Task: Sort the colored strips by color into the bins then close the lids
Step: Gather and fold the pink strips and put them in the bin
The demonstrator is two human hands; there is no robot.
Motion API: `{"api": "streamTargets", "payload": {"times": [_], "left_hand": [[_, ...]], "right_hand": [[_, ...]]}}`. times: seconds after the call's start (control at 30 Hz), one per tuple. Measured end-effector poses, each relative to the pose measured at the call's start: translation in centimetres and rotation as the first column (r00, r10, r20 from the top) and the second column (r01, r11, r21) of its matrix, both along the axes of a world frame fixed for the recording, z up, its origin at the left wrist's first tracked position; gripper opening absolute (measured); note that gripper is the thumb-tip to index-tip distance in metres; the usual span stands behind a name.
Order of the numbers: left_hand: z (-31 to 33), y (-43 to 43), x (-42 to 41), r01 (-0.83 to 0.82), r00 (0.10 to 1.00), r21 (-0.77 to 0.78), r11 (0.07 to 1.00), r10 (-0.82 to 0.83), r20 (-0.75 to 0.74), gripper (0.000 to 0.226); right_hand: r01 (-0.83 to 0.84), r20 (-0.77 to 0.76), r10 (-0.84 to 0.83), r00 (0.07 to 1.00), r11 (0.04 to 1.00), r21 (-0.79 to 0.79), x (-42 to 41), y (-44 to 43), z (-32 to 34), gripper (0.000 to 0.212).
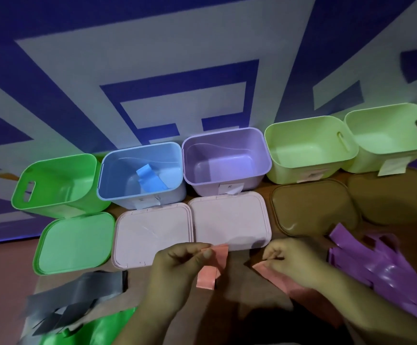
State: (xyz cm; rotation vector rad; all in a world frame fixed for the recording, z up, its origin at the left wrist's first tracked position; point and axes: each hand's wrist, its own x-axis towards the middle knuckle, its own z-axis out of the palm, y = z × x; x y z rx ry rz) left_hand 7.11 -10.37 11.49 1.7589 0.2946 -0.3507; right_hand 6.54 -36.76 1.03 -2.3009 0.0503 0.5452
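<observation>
My left hand (177, 265) pinches a pink strip (211, 270) that hangs down, folded, in front of the pale lids. A second pink strip (272, 273) lies under my right hand (294, 260), whose fingers pinch its end. Five open bins stand in a row: green bin (55, 185), blue bin (117, 170) with a blue strip (150, 180) inside, purple bin (227, 155), and two light green bins (309, 150) (389, 138). Purple strips (376, 260) are piled on the right. Grey strips (78, 300) and green strips (95, 329) lie at the lower left.
Lids lie flat in front of the bins: a green lid (75, 242), two pale pink lids (150, 235) (232, 220), and two brown lids (312, 207) (391, 197). A blue and white patterned wall rises right behind the bins.
</observation>
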Motion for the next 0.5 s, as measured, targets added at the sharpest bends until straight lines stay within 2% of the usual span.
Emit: {"api": "streamTargets", "payload": {"times": [0.13,0.27,0.5], "left_hand": [[1.9,0.1,-1.0,-0.012,0.999,-0.086,0.996,0.015,0.042,0.012],[3.7,0.4,-2.0,-0.014,0.995,-0.110,0.994,0.025,0.098,0.012],[8.2,0.6,-3.3,0.044,0.978,-0.186,0.982,-0.004,0.209,0.014]], "right_hand": [[0.044,0.086,-0.051,0.995,0.995,0.089,-1.1,0.7,3.4,0.011],[-0.004,0.249,-0.030,0.968,0.991,0.134,-3.0,1.4,8.1,0.018],[-0.157,0.557,0.037,0.830,0.973,0.169,-5.8,3.5,17.2,0.007]]}}
